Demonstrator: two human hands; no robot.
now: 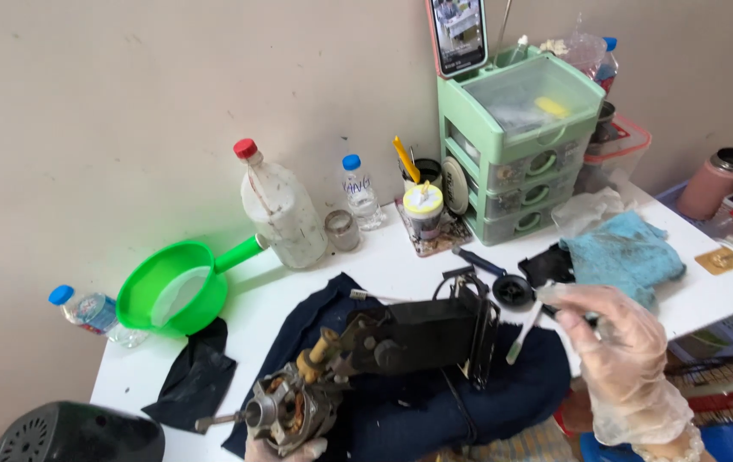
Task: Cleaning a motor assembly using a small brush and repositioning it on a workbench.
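A dismantled fan motor (294, 411) with a black housing bracket (435, 338) lies on a dark blue cloth (418, 402) on the white table (384, 265). My left hand (285, 447), in a thin clear glove, grips the motor from below at the frame's bottom edge; only the fingertips show. My right hand (627, 364), also gloved, holds a small white brush (525, 334) whose tip points down toward the right end of the bracket.
A green scoop (174, 287), a large bottle with a red cap (279, 210), two small blue-capped bottles, a green drawer unit (525, 145), a blue rag (627, 252), a black cloth (195, 376) and a black fan cover (76, 435) surround the work. A phone (458, 34) leans against the wall.
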